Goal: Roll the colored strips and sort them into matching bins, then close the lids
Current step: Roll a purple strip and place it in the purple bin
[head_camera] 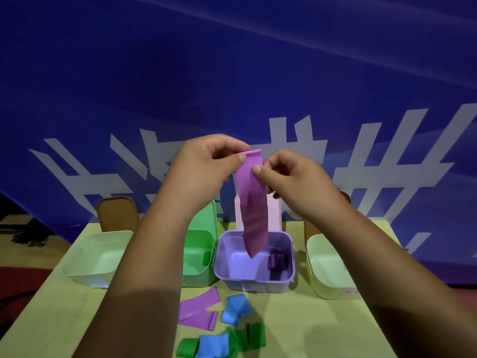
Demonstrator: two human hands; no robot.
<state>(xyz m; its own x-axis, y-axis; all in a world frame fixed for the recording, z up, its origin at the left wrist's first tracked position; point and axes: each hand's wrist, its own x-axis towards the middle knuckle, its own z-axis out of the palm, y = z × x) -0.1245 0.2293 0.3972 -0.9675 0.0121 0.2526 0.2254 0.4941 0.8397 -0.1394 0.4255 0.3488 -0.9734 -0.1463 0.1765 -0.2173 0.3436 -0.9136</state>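
My left hand (204,166) and right hand (289,182) each pinch the top edge of one purple strip (253,202) between thumb and forefinger, left at the upper corner, right just below on the opposite edge. The strip hangs unrolled, its lower end dangling over the open purple bin (253,282).

Purple bin: lid (275,213) upright behind it; one dark purple roll (277,262) lies against the right inner wall.

Green bin (198,270), touching the purple bin's left side: lid (207,215) upright. A small green piece shows at its right inner wall; I cannot tell whether it is a roll or a latch.

Pale green bin, far left (90,254): brown lid (117,214) upright behind; no contents visible.

Pale green bin, far right (325,270): my right forearm hides part of it.

On the table (51,319), in front of the bins: loose purple strips (197,310), a crumpled blue strip (236,310), and a heap of green and blue strips (232,342) at the near edge.
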